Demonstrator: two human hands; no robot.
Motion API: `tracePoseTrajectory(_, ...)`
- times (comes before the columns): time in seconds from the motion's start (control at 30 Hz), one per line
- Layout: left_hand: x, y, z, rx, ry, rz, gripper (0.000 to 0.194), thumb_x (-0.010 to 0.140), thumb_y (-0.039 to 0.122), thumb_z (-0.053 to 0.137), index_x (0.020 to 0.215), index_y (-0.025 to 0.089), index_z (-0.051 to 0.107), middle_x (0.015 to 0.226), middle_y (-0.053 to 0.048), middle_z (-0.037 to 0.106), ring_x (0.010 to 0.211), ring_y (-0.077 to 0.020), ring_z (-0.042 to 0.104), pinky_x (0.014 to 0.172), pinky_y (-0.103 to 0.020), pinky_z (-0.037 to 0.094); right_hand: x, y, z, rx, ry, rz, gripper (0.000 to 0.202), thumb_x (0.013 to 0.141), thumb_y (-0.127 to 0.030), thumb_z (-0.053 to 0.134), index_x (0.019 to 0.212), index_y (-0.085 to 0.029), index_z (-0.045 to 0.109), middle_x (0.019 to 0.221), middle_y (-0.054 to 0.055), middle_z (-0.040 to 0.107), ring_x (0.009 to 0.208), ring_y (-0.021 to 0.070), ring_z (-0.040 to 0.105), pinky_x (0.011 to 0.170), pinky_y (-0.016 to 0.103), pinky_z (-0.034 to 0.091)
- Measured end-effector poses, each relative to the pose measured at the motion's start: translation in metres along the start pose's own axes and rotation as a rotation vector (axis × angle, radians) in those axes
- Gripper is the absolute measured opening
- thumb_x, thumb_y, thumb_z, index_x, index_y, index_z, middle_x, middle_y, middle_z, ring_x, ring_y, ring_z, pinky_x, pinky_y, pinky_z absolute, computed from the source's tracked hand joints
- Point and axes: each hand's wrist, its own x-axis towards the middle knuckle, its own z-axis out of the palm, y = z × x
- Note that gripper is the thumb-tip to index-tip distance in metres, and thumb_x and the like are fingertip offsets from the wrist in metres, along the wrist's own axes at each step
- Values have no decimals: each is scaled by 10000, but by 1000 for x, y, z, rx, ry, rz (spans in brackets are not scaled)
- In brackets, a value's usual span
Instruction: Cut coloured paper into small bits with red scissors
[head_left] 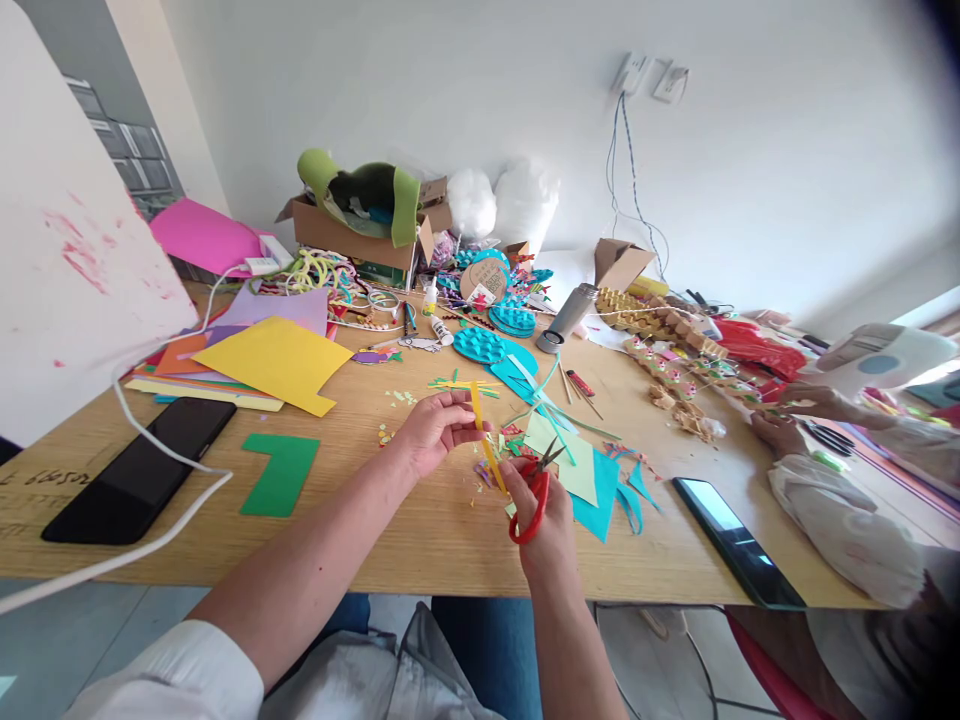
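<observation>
Pinching one yellow strip (493, 466), six o'clock, with left hand (435, 432) and right hand (554, 527); holding one pair of red scissors (541, 490) in the right. Counting two phones (142, 470) (739, 540), eight and four. Can't read table writing (49, 479), nine o'clock.

Narrow yellow paper strip (491, 462): plain, uniform tone. Red-handled metal scissors (541, 488): blades dark grey. Angular green paper piece (281, 477), left: solid colour. Broad golden-yellow paper sheet (274, 360), farther left: unpatterned; flat lilac paper sheet (301, 307) beyond it. Flat pale-green paper sheet (570, 462), right of centre, contrasts with bright turquoise paper sheet (601, 500). Long tan wooden table (427, 560): streaked grain, black handwriting (49, 478) near left. Upright white panel (60, 150), left: irregular pinkish-red smears (75, 252).
</observation>
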Motion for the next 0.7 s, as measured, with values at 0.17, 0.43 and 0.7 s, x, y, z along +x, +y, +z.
tracePoseTrajectory(0.17, -2, 4, -2, -75, -59, -6, 365, 617, 6, 518, 949, 91, 643, 641, -3, 601, 559, -106, 624, 547, -192, 501, -1, 0, 0, 145, -145, 64, 262, 812, -419, 637, 783, -159, 656, 789, 68, 655, 742, 199, 606, 723, 333, 467)
tracePoseTrajectory(0.43, -3, 2, -5, -84, -136, -22, 340, 640, 48, 521, 946, 85, 664, 721, -48, 651, 657, -146, 654, 556, -208, 502, -2, 3, 7, 179, -83, 2, 157, 747, -294, 707, 719, -176, 607, 699, 7, 608, 707, 167, 569, 696, 291, 421)
tracePoseTrajectory(0.7, -1, -3, -5, 95, -146, 4, 263, 698, 135, 579, 931, 70, 682, 904, -149, 708, 825, -234, 688, 638, -280, 558, -2, 5, 9, 144, 1, -50, 191, 763, -313, 684, 709, -170, 570, 693, 9, 603, 689, 166, 559, 680, 282, 419)
